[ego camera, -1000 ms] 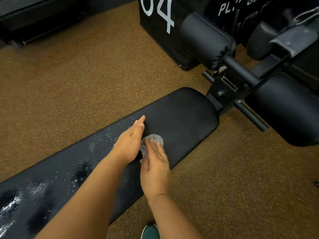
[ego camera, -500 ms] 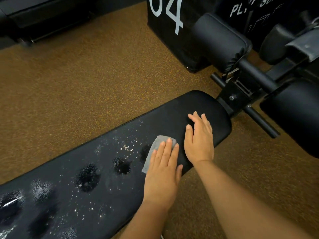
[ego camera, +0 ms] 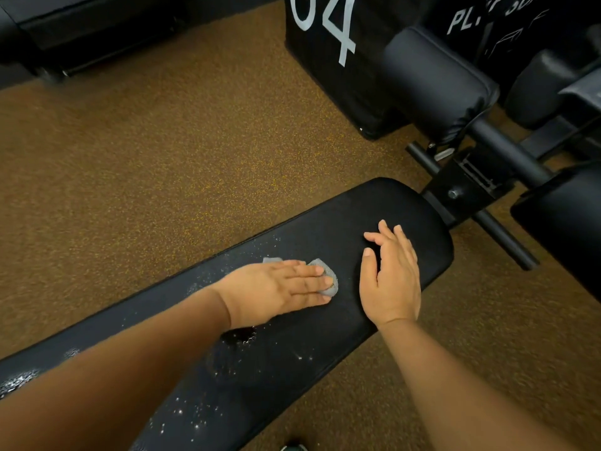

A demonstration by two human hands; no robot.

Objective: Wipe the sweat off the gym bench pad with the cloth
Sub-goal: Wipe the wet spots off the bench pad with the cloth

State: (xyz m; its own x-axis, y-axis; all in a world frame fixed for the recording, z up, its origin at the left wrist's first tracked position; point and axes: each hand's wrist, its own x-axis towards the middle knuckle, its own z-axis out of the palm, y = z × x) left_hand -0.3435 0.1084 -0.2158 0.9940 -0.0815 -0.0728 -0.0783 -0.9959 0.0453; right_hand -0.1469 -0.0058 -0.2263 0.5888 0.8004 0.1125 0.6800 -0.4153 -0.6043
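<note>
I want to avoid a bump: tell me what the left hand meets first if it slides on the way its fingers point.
Most likely the right hand: the left hand, flat on the cloth, points along the bench pad toward it.

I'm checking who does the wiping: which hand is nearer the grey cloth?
Left. The left hand lies flat on the grey cloth, pressing it to the bench pad; the right hand rests on bare pad beside it, apart.
</note>
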